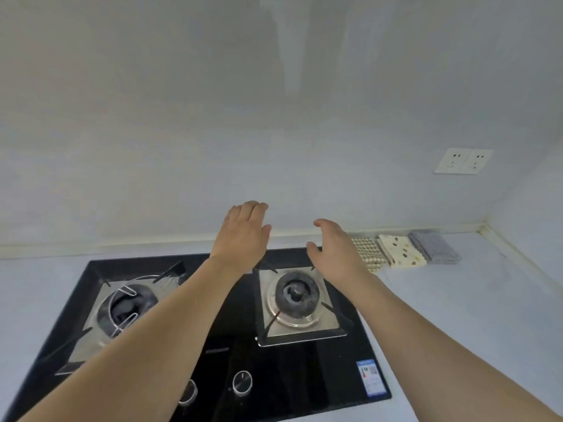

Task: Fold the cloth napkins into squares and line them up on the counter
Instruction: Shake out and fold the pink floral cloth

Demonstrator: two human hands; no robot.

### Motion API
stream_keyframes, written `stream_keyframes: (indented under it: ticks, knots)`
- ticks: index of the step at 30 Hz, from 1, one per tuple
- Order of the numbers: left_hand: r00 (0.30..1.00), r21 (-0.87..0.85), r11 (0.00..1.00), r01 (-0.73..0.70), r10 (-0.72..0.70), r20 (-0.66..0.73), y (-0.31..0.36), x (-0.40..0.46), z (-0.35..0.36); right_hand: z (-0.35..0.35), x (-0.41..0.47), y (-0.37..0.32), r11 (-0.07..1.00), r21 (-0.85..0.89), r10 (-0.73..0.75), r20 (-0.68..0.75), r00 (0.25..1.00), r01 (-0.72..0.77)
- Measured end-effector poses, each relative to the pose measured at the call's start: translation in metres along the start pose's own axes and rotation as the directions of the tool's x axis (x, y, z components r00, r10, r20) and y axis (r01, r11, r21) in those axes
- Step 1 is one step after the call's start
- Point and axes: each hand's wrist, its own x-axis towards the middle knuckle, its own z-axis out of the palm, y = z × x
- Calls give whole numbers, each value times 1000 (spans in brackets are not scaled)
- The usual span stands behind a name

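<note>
the three folded patterned cloth napkins (405, 250) lie in a row on the pale table (457, 300), rightward of both hands. the right grip (333, 248) is nearer and spread, holding nothing; the left grip (245, 231) is spread too.

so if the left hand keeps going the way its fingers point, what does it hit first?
Probably the wall behind the stove. The left hand is open and points forward and up, with nothing visible in between; depth is unclear.

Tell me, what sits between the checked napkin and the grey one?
The cream spotted napkin, folded, lies between the checked napkin and the grey napkin, as the head view shows.
</note>
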Motion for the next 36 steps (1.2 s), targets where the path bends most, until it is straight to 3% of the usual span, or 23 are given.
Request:
stream_keyframes:
  ticks: [4, 14, 24, 31, 36]
  knots:
    - [1000, 34, 999, 20, -21, 16, -77, -34, -39, 37, -15, -81, 999, 35, -19, 7, 1000, 18]
    - [961, -11, 962, 273, -273, -49, -234, -141, -115, 137, -37, -233, 978, 124, -189, 156, 970, 170]
    - [907, 10, 908, 420, -420, 35, -432, -268, -188, 267, -81, -418, 944, 198, -311, 263, 913, 264]
    - [762, 61, 791, 609, -604, 233, -554, -378, -206, 377, -106, -506, 888, 214, -458, 495, 738, 407]
    - [788, 55, 835, 547, -536, 303, -629, -422, -168, 484, -112, -531, 852, 196, -505, 556, 660, 486]
